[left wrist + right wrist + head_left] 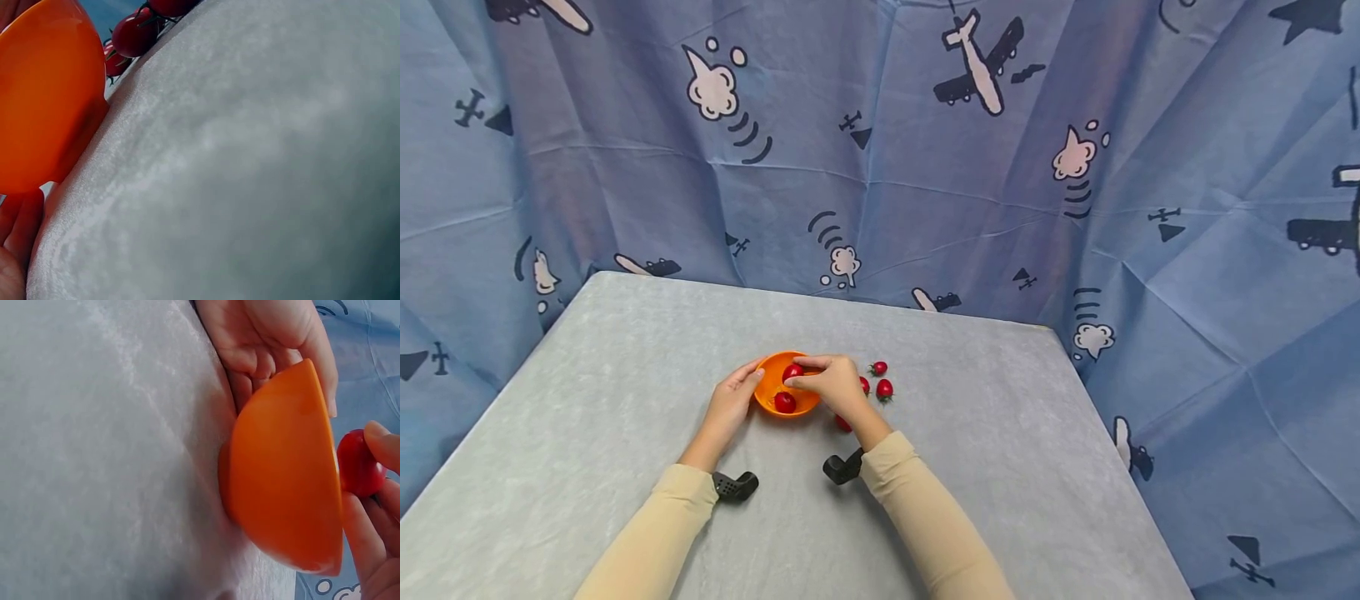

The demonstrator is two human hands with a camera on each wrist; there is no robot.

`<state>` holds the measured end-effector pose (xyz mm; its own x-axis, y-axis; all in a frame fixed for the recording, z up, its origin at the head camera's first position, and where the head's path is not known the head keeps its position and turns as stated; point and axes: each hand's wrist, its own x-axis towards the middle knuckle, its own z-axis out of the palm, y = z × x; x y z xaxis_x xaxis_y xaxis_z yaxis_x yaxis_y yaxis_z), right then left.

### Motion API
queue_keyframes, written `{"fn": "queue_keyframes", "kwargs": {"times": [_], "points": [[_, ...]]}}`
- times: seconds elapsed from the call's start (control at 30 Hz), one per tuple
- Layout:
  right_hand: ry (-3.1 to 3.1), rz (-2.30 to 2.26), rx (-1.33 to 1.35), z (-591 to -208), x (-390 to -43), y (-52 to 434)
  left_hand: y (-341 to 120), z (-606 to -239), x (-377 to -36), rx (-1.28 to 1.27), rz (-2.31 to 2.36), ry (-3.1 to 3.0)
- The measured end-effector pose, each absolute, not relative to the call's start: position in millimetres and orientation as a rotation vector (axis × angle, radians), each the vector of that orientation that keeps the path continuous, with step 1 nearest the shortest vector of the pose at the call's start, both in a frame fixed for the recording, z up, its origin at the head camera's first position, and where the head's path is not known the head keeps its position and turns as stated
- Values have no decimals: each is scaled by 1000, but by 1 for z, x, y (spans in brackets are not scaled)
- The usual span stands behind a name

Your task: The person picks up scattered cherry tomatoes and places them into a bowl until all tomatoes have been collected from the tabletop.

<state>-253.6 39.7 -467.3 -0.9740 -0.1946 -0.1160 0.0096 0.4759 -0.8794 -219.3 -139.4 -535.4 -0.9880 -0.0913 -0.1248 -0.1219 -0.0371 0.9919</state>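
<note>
An orange bowl (767, 385) stands on the table, one red cherry tomato (785, 403) lying inside it. At its left side, my left hand (727, 407) holds the bowl, with the thumb at the rim and the fingers against the outer wall. My right hand (837, 387) pinches another cherry tomato (359, 464) between thumb and fingers, right at the bowl's opening. To the right of the bowl lie several more cherry tomatoes (884, 389) with green stems, some partly hidden by the right hand.
A pale grey cloth covers the table (1037, 467). Behind it hangs a blue curtain (925, 192) printed with planes and clouds. Black wrist mounts (736, 487) are strapped near both sleeve cuffs.
</note>
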Motion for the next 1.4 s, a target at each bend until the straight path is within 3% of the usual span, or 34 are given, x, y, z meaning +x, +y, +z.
{"fn": "queue_keyframes", "kwargs": {"times": [1.4], "points": [[2802,-1033,-402,-477,-256,8,-140,-531,-214,-238,2217,2162]]}}
